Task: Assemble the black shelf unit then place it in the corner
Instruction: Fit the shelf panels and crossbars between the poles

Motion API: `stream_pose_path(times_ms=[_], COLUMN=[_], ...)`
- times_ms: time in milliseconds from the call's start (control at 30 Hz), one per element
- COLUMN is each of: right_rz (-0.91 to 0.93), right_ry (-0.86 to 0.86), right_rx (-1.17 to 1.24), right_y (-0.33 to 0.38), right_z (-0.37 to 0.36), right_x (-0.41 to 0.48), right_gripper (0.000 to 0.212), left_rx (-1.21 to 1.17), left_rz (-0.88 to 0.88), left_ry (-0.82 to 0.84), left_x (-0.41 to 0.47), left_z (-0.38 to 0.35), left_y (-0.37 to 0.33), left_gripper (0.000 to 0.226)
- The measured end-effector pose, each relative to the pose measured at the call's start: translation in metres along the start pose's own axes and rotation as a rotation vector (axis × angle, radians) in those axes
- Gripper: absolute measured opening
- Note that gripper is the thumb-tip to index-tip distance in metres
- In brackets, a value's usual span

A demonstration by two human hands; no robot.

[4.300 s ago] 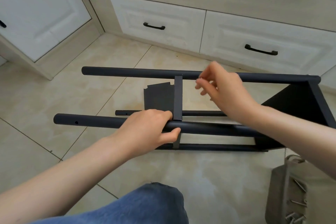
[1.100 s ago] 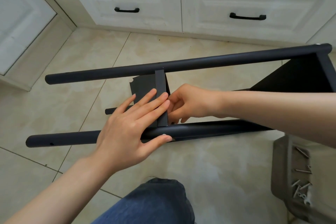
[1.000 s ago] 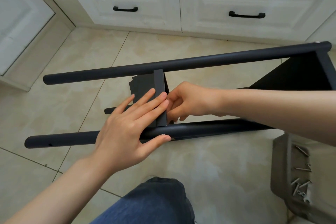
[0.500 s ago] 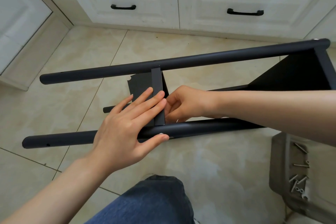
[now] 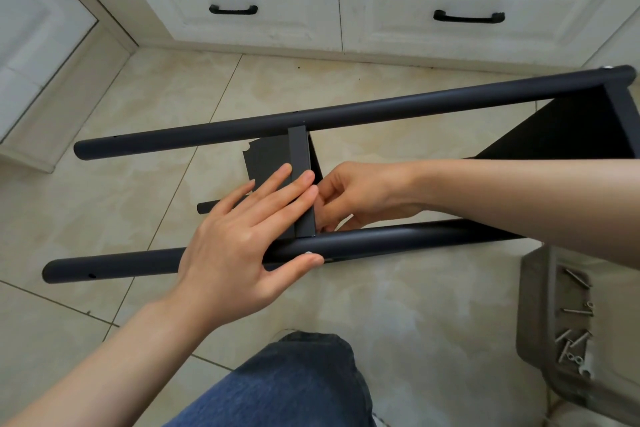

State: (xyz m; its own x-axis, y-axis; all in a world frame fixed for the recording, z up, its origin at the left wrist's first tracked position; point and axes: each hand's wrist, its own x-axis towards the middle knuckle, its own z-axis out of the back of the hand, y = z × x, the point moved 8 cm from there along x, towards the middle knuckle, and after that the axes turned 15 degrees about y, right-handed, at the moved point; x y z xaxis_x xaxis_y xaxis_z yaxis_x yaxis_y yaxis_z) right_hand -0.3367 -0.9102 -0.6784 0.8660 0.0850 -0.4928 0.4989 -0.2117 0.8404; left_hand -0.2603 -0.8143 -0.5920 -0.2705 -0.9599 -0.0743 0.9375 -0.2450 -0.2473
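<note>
- Black shelf unit (image 5: 381,111): being assembled sideways on tiled floor (image 5: 415,305), mid-frame.
- Left hand (image 5: 239,246): being pressed flat, fingers straight, on shelf panel (image 5: 268,159).
- Right hand (image 5: 360,198): being curled behind panel; contents cannot be told.
- Panel is best being kept square during fastening.
- Earlier, near pole (image 5: 398,239) was being gripped by left hand; right hand was raised.

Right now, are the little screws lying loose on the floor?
No, the screws lie inside the grey tray at the right edge, not on the floor tiles.
</note>
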Motion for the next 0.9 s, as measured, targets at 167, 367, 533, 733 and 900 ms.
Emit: stream_pose_path(times_ms=[167, 367, 533, 733, 900], right_rz=[-0.036, -0.097, -0.109, -0.067, -0.075], right_ry=[0.132, 0.117, 0.132, 0.162, 0.171], right_rx=[0.175, 0.097, 0.130, 0.212, 0.210], right_y=[-0.008, -0.011, -0.015, -0.014, -0.016], right_z=[-0.008, -0.007, -0.009, -0.007, -0.008], right_x=[0.004, 0.007, 0.009, 0.008, 0.009], right_gripper=[0.015, 0.020, 0.021, 0.018, 0.021], left_rx=[-0.002, -0.001, -0.007, 0.002, 0.004], left_rz=[0.001, 0.004, -0.001, -0.005, -0.012], left_ry=[0.001, 0.001, -0.006, -0.014, -0.020], left_x=[0.000, 0.000, 0.000, 0.000, 0.000], left_z=[-0.002, -0.002, -0.001, -0.002, -0.003], left_y=[0.001, 0.001, 0.001, 0.001, 0.001], left_gripper=[0.068, 0.068, 0.068, 0.067, 0.067])
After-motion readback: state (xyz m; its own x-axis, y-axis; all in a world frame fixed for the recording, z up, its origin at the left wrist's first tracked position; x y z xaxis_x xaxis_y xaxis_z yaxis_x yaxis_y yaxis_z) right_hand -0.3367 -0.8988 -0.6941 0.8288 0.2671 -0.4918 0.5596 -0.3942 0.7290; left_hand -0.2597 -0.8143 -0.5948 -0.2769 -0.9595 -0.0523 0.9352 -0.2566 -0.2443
